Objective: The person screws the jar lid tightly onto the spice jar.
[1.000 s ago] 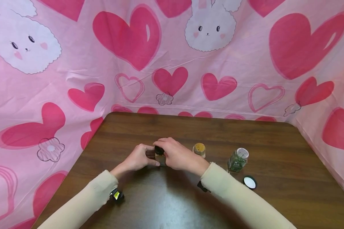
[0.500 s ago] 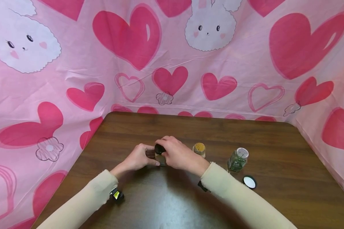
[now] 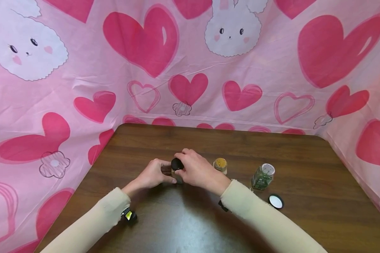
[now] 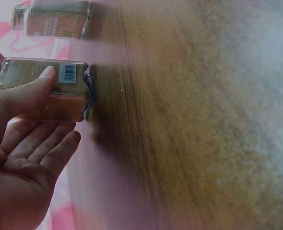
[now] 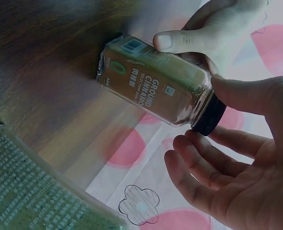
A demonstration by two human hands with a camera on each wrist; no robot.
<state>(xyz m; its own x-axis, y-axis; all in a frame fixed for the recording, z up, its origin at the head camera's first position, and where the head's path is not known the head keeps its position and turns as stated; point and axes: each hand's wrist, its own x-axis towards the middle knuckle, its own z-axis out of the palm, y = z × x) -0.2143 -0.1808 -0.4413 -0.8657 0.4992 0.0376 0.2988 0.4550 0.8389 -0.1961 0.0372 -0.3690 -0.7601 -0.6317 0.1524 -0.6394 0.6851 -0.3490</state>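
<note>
One cinnamon jar (image 5: 153,81) stands upright, long axis vertical — left fingers (image 4: 60,151) gripping it, right fingers (image 5: 199,163) pinching its topmost cap (image 5: 209,115).

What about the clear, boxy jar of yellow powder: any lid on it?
No, the head view shows the jar with yellow powder visible at its lidless top.

The head view is bright, with pale glare on the near middle of the table (image 3: 190,218) between soft shadows. Both wrist views are dimmer, hazy and softly blurred.
</note>
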